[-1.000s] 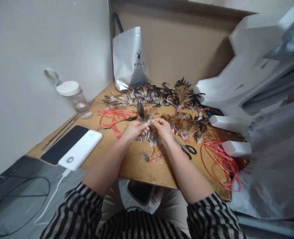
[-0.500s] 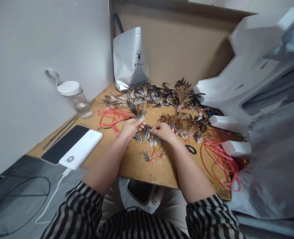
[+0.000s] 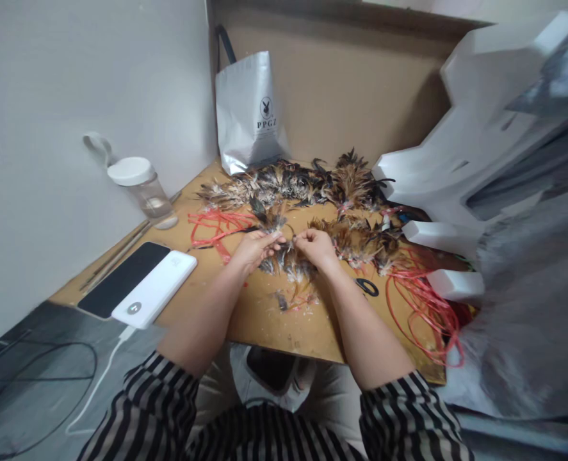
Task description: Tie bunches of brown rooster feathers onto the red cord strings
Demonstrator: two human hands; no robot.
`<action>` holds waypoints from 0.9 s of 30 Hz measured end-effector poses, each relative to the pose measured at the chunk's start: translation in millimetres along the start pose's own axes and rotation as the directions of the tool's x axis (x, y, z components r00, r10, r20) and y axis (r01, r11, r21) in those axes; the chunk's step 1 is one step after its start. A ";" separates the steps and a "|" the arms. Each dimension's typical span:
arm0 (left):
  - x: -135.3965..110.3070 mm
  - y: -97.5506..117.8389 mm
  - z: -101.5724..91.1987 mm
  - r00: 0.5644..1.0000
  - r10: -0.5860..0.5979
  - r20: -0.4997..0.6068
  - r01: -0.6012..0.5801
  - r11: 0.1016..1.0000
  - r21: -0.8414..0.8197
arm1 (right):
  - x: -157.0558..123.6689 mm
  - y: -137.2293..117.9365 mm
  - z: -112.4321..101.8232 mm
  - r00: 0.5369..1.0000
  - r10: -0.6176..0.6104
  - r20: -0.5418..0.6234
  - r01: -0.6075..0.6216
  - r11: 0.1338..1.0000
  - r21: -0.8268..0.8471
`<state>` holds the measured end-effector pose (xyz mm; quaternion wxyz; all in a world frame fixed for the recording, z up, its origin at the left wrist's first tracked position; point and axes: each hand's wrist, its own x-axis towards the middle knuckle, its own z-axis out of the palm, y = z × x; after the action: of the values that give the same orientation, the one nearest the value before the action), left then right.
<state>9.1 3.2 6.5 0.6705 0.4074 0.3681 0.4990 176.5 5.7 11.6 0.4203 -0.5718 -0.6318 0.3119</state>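
My left hand (image 3: 256,251) is closed, with its thumb and fingers pinching a small bunch of brown and dark feathers (image 3: 267,216) that fans upward. Close to its right, my right hand (image 3: 318,248) is pinched on a thin feather (image 3: 289,230), whose lower part the fingers hide. Under and between both hands lies a small heap of loose feathers (image 3: 288,266) on the tabletop (image 3: 264,326). Right of my right hand is a row of brown feather bunches (image 3: 370,243). Behind it stretches a longer, darker row of feathers (image 3: 284,182).
Red plastic strings lie left (image 3: 216,227) and right (image 3: 425,307). A black ring-shaped object (image 3: 367,287) sits by my right forearm. Left are a phone (image 3: 125,275), a cabled white power bank (image 3: 156,288) and a lidded bottle (image 3: 144,189). A silver bag (image 3: 248,115) and white foam (image 3: 418,169) stand behind.
My right hand has risen slightly from the loose heap, and a thin feather now shows at its fingertips beside the bunch. My left hand keeps its pinch on the bunch.
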 end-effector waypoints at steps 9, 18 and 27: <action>-4.5 0.1 3.1 0.987 -0.097 0.125 0.087 0.993 0.085 | -2.3 -6.4 4.8 0.996 0.017 -0.085 -0.007 0.993 0.122; -5.3 1.3 4.3 0.983 -0.116 0.145 0.109 0.993 0.053 | -7.5 -14.2 11.0 0.997 0.079 -0.009 -0.073 0.956 0.283; -2.2 2.9 -0.9 0.971 -0.078 0.226 0.122 0.974 -0.191 | -12.3 -22.4 9.7 0.922 0.115 0.370 -0.340 0.696 0.632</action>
<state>6.7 1.7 9.1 0.7692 0.3693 0.2600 0.4520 157.4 -8.9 24.7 0.4572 -0.3954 -0.4511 0.6566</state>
